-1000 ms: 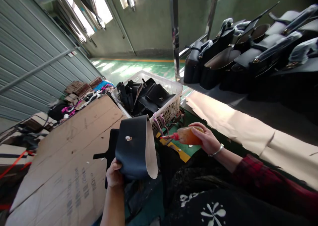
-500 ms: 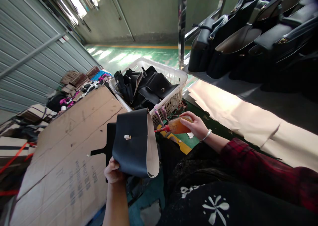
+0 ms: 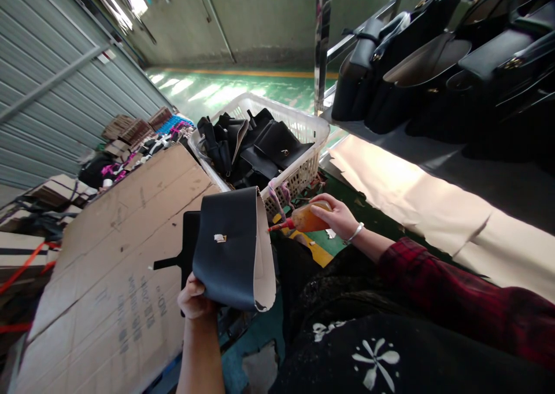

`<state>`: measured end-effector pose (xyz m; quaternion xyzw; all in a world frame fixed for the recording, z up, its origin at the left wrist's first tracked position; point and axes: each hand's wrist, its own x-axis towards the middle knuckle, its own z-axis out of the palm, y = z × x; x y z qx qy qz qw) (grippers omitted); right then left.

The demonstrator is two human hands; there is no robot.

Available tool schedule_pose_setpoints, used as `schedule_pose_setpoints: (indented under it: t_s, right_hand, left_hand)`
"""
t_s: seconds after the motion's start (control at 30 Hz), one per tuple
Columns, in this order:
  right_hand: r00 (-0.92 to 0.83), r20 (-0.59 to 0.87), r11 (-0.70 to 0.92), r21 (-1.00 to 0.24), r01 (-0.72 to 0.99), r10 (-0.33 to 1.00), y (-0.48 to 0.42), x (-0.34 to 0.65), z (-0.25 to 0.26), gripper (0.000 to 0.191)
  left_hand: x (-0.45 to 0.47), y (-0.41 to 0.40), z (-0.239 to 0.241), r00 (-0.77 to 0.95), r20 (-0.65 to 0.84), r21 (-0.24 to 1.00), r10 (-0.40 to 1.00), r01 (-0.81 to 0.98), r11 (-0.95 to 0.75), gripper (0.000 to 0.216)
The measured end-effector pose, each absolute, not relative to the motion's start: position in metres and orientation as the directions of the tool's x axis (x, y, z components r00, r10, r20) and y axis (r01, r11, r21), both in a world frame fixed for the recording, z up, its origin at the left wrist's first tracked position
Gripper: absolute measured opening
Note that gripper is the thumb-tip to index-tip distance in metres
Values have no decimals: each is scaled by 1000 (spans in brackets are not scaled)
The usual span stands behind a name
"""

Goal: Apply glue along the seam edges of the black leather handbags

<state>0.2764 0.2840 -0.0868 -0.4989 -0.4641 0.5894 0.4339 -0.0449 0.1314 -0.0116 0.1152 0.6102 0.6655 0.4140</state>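
Observation:
My left hand (image 3: 196, 299) is closed on the lower left edge of a black bag piece (image 3: 228, 255), its thumb in front and the other fingers hidden behind. A small metal clasp with a white wrapping sits on the front panel, and the pale lining shows at the open right side. My right hand (image 3: 337, 216) is wrapped round a squeeze bottle (image 3: 310, 217) of amber liquid with a red nozzle. The nozzle tip points left at the bag's open edge; whether it touches I cannot tell. A black strap sticks out left behind the bag.
Flattened cardboard (image 3: 117, 255) covers the surface on my left. Ahead stands a white plastic basket (image 3: 310, 128) heaped with black bag pieces (image 3: 260, 145). A metal rack (image 3: 321, 47) at right carries several black bags (image 3: 416, 76), with brown paper (image 3: 416, 192) below.
The view has shifted slightly. The bag and bottle keep nearly the same pose, both hands still gripping, with the nozzle close to the bag's edge in both frames.

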Motion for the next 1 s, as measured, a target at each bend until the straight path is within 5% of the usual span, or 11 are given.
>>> schedule_pose_setpoints:
  t_s: [0.57,1.0]
  right_hand:
    - [-234,-215,-230,-972,-40,948,275,280,-83,36]
    - [-82,-206,-212,-974,-78,975,291,272,-96,40]
  left_hand:
    - [-53,126,-20,-601,-317,917,734,-391,76,13]
    - [-54,126,-19,-531,-253,927,809,-373,45,12]
